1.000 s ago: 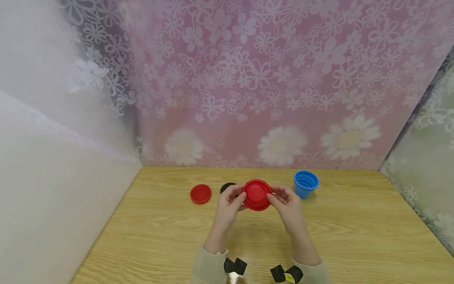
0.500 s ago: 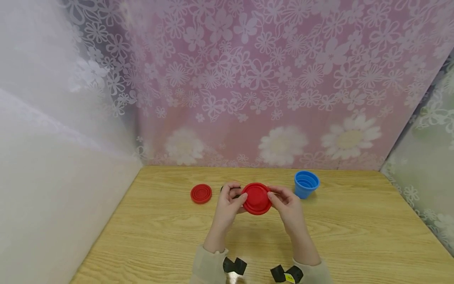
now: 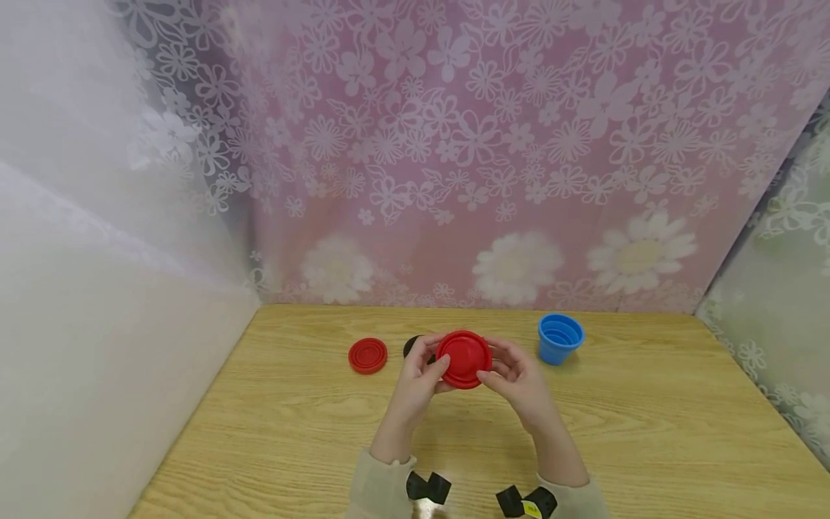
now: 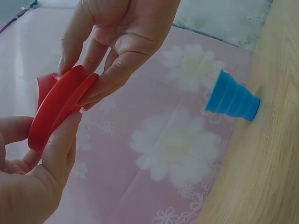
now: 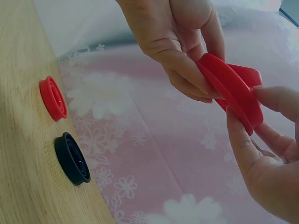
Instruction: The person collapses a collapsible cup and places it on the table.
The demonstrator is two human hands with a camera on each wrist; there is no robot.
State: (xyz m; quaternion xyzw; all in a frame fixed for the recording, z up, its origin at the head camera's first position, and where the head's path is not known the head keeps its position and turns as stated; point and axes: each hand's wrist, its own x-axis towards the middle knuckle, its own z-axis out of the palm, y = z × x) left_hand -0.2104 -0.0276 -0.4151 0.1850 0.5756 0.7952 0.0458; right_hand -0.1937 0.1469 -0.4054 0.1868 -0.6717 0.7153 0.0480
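A red collapsible cup point(image 3: 464, 360), mostly flattened with a part of its base bulging out the far side, is held up between both hands over the table. My left hand point(image 3: 418, 375) pinches its left side, thumb on the face toward me and fingers behind. On the other side my right hand point(image 3: 524, 378) pinches the lower right rim with the thumb, its fingers curled behind the cup. The right wrist view shows a right fingertip against the protruding base point(image 5: 246, 74). In the left wrist view, the cup point(image 4: 56, 112) appears edge-on between the hands.
A flattened red collapsible cup point(image 3: 367, 355) lies at the left of the wooden table point(image 3: 298, 432). Beside it is a flattened black one point(image 5: 72, 158), partly hidden behind the left hand in the head view. An expanded blue cup point(image 3: 559, 339) stands upright at the right, near the floral curtain.
The red cup has shifted slightly left and its face has turned a little. My right thumb has slid from the cup's face down to its lower right rim; the left hand keeps its hold.
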